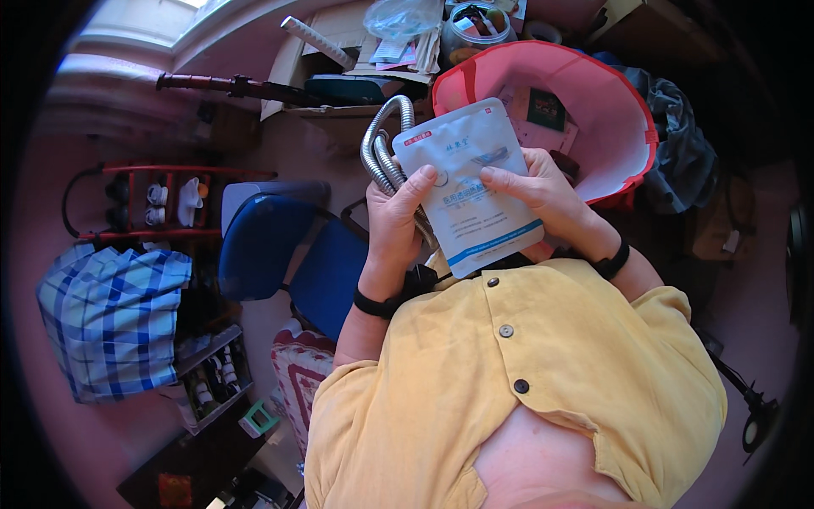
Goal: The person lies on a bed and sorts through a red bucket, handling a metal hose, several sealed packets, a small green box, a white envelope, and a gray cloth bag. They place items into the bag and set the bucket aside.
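Observation:
Between both hands I hold a flat white sachet (475,208) with a blue band along its lower edge and a small red label at the top. My left hand (397,208) grips its left side, thumb on the printed face and fingers hidden behind. On the right side my right hand (543,191) does the same, its thumb pressed on the front. Just left of the sachet hangs a coiled metal shower hose (378,144), close to my left hand; I cannot tell whether they touch. A dark band circles each wrist.
Beyond my hands stands a large red-rimmed bin (651,140) with papers and a green booklet inside. A cardboard box (275,64) full of odds and ends is at the back. To the left are a blue chair (263,246), a red shoe rack (165,170) and a checked cloth (114,318).

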A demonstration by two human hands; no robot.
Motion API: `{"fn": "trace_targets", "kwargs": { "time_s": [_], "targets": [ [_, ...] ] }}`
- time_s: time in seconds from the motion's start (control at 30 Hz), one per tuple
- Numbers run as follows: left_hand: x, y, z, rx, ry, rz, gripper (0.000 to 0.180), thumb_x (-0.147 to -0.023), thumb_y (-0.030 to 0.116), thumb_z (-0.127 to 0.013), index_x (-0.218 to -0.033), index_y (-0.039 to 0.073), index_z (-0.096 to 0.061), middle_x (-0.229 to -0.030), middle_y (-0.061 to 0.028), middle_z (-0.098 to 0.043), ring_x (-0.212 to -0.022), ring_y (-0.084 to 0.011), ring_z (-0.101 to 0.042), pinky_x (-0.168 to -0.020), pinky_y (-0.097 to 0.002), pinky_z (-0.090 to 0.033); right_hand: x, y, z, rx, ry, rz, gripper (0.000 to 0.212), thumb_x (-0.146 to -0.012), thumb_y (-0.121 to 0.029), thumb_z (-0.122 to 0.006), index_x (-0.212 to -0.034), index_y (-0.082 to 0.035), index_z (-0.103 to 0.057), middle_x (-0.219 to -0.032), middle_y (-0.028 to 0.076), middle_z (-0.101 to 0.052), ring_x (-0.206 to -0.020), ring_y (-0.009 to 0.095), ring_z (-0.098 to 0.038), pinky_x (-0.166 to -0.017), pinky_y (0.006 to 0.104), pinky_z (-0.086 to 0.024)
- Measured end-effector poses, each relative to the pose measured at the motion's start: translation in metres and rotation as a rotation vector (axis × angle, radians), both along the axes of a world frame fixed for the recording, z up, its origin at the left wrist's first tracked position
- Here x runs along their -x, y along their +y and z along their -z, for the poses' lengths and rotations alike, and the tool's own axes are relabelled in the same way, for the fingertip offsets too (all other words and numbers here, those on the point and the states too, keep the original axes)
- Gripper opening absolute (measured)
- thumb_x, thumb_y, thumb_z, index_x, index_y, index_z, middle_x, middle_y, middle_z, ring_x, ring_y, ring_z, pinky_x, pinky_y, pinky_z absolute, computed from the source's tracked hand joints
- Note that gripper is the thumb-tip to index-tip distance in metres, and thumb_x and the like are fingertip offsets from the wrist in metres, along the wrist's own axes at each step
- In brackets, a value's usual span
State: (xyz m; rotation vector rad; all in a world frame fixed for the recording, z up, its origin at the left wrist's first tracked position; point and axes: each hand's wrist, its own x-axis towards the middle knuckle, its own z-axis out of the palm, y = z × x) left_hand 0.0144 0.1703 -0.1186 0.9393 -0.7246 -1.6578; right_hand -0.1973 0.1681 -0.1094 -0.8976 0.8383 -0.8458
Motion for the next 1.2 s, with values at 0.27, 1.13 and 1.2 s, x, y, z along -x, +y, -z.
{"fn": "trace_targets", "kwargs": {
  "time_s": [0.27,1.13,1.2],
  "targets": [
    [0.002,0.004,-0.002,0.020,0.011,-0.037,0.027,-0.087,0.011,-0.071,-0.111,0.001,-0.064,-0.096,-0.0082,-0.071,-0.084,-0.0155,-0.069,-0.079,-0.0311,-0.056,-0.002,0.001,0.003,-0.016,-0.002,-0.018,0.030,-0.092,-0.025,-0.068,-0.112,-0.002,-0.067,-0.099,0.007,-0.071,-0.085,0.011,-0.067,-0.078,0.0272,-0.055],
    [-0.001,0.005,-0.003,0.013,0.047,-0.070,0.022,-0.090,0.013,-0.065,-0.108,0.002,-0.062,-0.091,-0.0066,-0.069,-0.080,-0.0131,-0.068,-0.075,-0.0286,-0.056,0.002,-0.009,0.016,0.037,-0.055,0.079,0.034,-0.099,-0.031,-0.058,-0.113,-0.001,-0.067,-0.099,0.006,-0.070,-0.086,0.008,-0.066,-0.074,0.0222,-0.055],
    [-0.003,0.004,-0.002,-0.013,0.087,-0.118,0.020,-0.090,0.014,-0.065,-0.106,0.003,-0.062,-0.091,-0.0066,-0.069,-0.080,-0.0134,-0.068,-0.074,-0.0291,-0.056,0.001,-0.008,0.014,0.039,-0.042,0.069,0.034,-0.099,-0.032,-0.057,-0.111,-0.001,-0.067,-0.098,0.005,-0.070,-0.085,0.007,-0.065,-0.076,0.0221,-0.053]
  ]
}}
